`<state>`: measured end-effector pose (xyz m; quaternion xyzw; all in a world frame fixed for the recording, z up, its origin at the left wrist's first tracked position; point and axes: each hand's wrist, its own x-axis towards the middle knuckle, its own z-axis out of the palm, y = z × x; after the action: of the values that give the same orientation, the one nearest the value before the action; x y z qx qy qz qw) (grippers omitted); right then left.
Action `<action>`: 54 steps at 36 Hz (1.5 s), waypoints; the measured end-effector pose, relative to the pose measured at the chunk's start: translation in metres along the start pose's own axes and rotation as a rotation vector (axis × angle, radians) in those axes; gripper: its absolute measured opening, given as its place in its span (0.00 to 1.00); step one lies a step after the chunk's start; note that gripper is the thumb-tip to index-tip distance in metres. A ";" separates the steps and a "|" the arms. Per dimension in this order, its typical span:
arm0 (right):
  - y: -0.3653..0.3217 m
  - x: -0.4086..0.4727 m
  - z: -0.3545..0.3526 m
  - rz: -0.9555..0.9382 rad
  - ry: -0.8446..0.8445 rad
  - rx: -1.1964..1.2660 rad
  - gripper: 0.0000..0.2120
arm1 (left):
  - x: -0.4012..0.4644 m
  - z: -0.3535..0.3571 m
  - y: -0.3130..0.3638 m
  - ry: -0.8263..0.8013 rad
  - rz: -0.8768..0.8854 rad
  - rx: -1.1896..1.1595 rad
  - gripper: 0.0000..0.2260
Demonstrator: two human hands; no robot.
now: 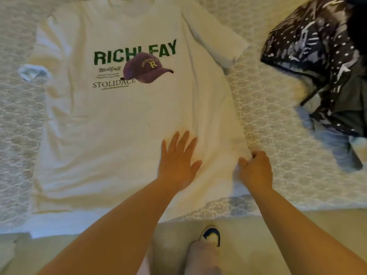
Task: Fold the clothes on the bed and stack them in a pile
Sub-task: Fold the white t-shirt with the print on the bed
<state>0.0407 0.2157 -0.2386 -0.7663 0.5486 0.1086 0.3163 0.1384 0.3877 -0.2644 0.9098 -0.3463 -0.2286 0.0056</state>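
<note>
The white T-shirt [123, 116] lies spread face up on the bed [278, 155], not yet folded. The right hand [256, 169] pinches its side edge near the hem; just beside that grip, the left hand [178, 161] presses flat, fingers straight. Likely next: carrying that edge inward. Unfolded dark clothes [325, 76] wait beyond the grip.

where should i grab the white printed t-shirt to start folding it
Judging by how it lies, take the white printed t-shirt, spread flat and front up, at its free right edge, where the right hand already pinches the lower side. Come from the right; the left hand lies flat on it.
</note>
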 end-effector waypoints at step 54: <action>-0.212 0.225 0.021 -0.709 0.418 0.261 0.13 | 0.255 -0.076 -0.050 0.375 0.313 0.025 0.29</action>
<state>0.3217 0.0967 -0.2930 -0.8666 0.3127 -0.2346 0.3103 0.3694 0.2532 -0.3100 0.8716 -0.4788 -0.0479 0.0938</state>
